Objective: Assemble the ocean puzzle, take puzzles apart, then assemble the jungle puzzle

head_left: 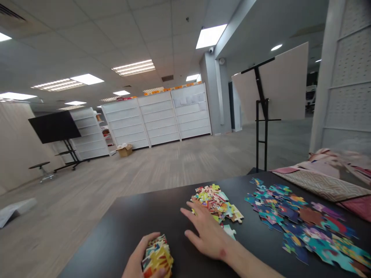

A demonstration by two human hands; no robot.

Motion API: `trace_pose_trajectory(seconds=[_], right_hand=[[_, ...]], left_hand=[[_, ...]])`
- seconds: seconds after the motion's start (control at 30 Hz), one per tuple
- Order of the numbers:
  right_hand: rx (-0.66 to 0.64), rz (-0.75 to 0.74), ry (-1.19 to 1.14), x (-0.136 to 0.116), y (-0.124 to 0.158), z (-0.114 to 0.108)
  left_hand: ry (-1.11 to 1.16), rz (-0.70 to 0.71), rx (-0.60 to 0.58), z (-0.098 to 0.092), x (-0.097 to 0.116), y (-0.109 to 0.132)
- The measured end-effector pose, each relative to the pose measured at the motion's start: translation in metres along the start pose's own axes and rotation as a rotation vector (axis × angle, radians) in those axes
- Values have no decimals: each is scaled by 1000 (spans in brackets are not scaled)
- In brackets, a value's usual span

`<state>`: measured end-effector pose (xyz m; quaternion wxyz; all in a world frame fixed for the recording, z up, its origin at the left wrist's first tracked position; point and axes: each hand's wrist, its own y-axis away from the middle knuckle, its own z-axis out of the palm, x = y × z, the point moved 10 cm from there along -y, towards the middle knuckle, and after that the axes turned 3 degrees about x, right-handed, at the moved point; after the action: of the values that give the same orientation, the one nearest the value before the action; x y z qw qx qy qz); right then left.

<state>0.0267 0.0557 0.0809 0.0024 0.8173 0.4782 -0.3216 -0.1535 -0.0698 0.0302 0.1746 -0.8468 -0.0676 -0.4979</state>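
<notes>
Black desk (130, 224) carried all the puzzle work. At about 7 o'clock, the left hand (139, 258) was closed around a thick stack of jigsaw pieces (158, 256), holding it against the desk. The right hand (207, 235) lay open with fingers spread wide, holding nothing, just below a small pile of jigsaw pieces (216, 204) at 12 o'clock. One pale loose piece (228, 231) was touching the side of this hand. At 2 o'clock, a wide spread of blue and teal pieces (301, 220) covered the desk, and a pink patterned cloth (324, 181) lay just behind it. Past the desk stood a black easel (261, 116) with a pale board (284, 83). Across the grey floor (145, 170), white shelf units (156, 116) stood at 11 o'clock, with a cardboard box (125, 150) before them. A black screen (54, 126) on a stand was at 10 o'clock.
</notes>
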Motion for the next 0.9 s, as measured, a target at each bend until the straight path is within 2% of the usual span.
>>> trace_pose_trajectory(seconds=[0.07,0.13,0.23,0.37,0.47,0.57,0.67,0.77,0.83,0.9], right_hand=[[25,83,264,24,-6,-2],[37,134,403,44,-10,2],[65,129,451,58,-14,7],[119,145,508,66,-14,0],[176,121,509,56,-14,-9],[211,19,360,30,-13,-7],[97,-35,127,9,-10,13],[-43,-49,-30,-1,-4,34],[-90,-37,-104,-2,0,40],[-109,-19,-231,-1,2,41]], left_hand=[[-21,-79,46,-20,-6,-4],[5,-151,107,-37,-14,-11],[81,-175,129,-49,-22,-26],[124,-99,152,-60,-20,-34],[107,-10,111,-54,-9,-22],[-44,69,70,-44,5,-9],[-145,86,72,-39,16,-8],[-144,124,17,-32,27,-16],[-129,165,-40,-22,34,-23],[-108,240,-112,-3,41,-29]])
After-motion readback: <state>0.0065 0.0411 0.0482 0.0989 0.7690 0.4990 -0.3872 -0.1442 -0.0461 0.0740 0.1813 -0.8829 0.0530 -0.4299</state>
